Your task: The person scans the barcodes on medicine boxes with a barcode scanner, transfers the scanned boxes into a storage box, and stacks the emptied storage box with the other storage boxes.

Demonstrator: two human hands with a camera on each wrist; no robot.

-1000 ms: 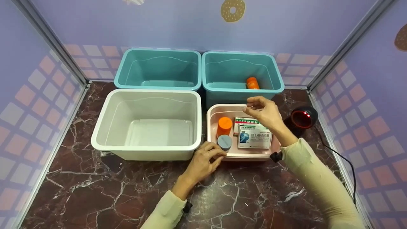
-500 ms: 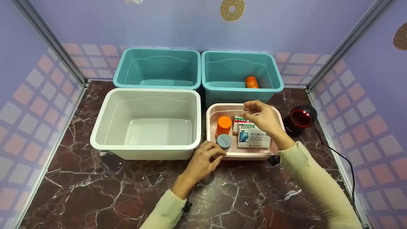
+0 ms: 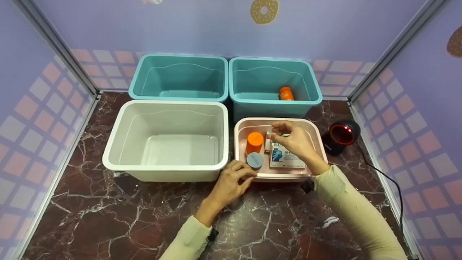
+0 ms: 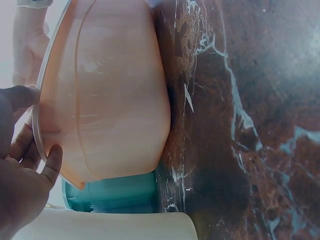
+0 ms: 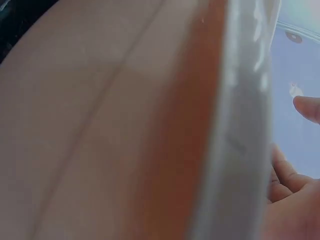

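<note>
My left hand [image 3: 231, 182] grips the near left rim of a pink bin [image 3: 281, 176], beside a grey-capped bottle [image 3: 255, 160]. In the left wrist view, the left hand's fingers [image 4: 54, 162] lie on both sides of the rim. My right hand [image 3: 294, 141] is over the bin, thumb and fingers apart, with nothing between them. Under it lie a white medicine box [image 3: 287, 159] with a blue head picture and a second medicine box [image 3: 267, 143], both partly covered by the hand. An orange-capped bottle [image 3: 255, 141] stands upright left of the boxes.
A large white bin [image 3: 166, 168] stands left of the pink one. Behind are two teal bins, the left one [image 3: 178, 98] and the right one [image 3: 276, 102], which holds an orange bottle [image 3: 286, 94]. A black scanner [image 3: 341, 137] with red lights and a cable stands at right.
My right hand has come down and toward me over the medicine boxes, covering more of them. The left hand stays at the pink bin's rim.
</note>
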